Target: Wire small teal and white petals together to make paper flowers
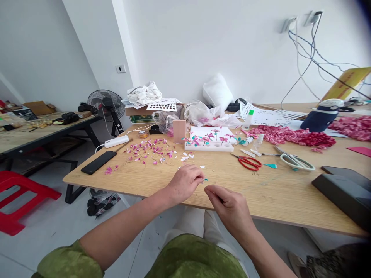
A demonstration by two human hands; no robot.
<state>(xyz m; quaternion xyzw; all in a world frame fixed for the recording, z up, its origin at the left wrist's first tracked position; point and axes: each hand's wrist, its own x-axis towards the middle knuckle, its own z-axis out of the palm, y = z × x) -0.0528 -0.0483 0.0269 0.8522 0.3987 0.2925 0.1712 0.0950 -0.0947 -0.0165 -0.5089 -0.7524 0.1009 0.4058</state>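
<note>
My left hand (185, 182) is pinched over the wooden table (269, 193) near its front edge, holding a tiny teal piece (205, 179) at its fingertips. Just to the right, my right hand (230, 206) is closed with fingertips pressed together close to the left hand; what it holds is too small to make out. Beyond my hands lie loose pink and white petals (150, 150) and a white foam block (210, 144) stuck with small pink flowers on teal stems.
Red-handled scissors (249, 162) and pale green scissors (294, 161) lie at right. A black phone (98, 162) and white power strip (116, 141) sit at left. Pink flower heaps (292, 136), a dark box (344, 195), a fan (106, 105) and a red stool (20, 200) surround.
</note>
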